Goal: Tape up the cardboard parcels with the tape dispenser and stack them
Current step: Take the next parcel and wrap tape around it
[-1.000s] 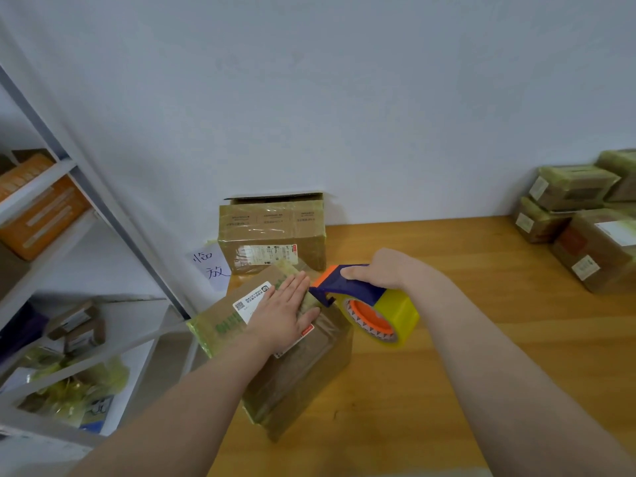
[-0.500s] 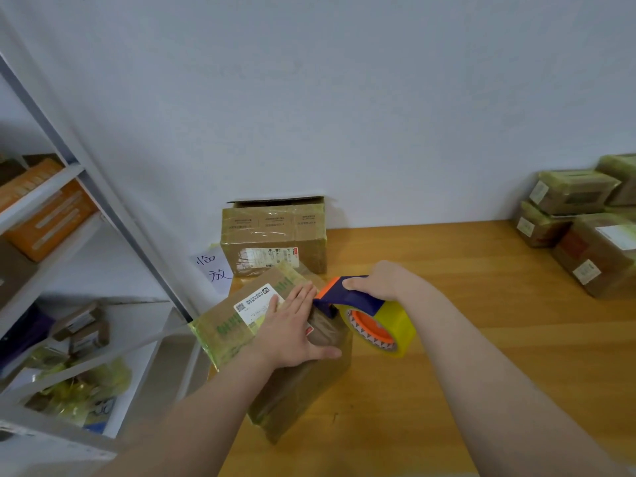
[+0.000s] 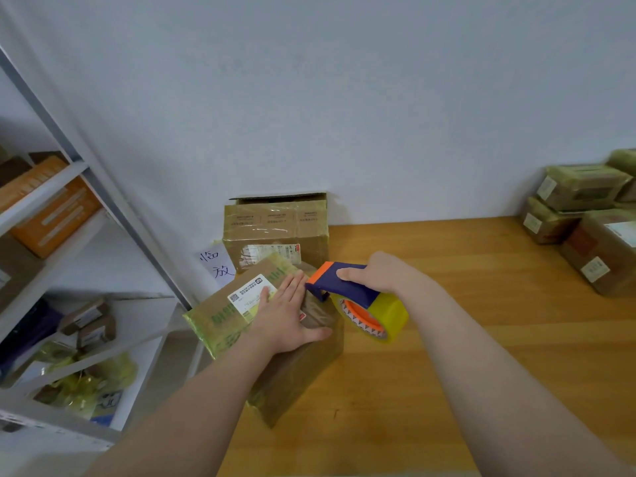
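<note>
Only one view here, the head cam, so here goes.

The parcel (image 3: pixel 213 315) being worked on sits at the left end of the bench (image 3: pixel 481 304), turned skew so one corner points back at the person. The left hand (image 3: pixel 285 315) lies flat on its top, fingers straight, thumb out, pressing it down and half covering the white label. The right hand (image 3: pixel 375 273) is wrapped around the handle of the tape dispenser (image 3: pixel 358 301).

The bit that matters is that the dispenser's nose touches the parcel's top at the far right edge, just beside the left fingertips. So the parcel lies left of and below the right hand. I'd guess the pull comes across the top and down the near side. The long axis seems to run from there toward the near left, but the wide lens makes that shaky.

Counts:
- One dispenser with one yellowish roll.
- One parcel under the hands.
- One second parcel (image 3: pixel 275 232) behind it, against the wall.
- A stack of parcels (image 3: pixel 581 187) well off to the right. I count at least four, but the frame cuts them off.
</note>
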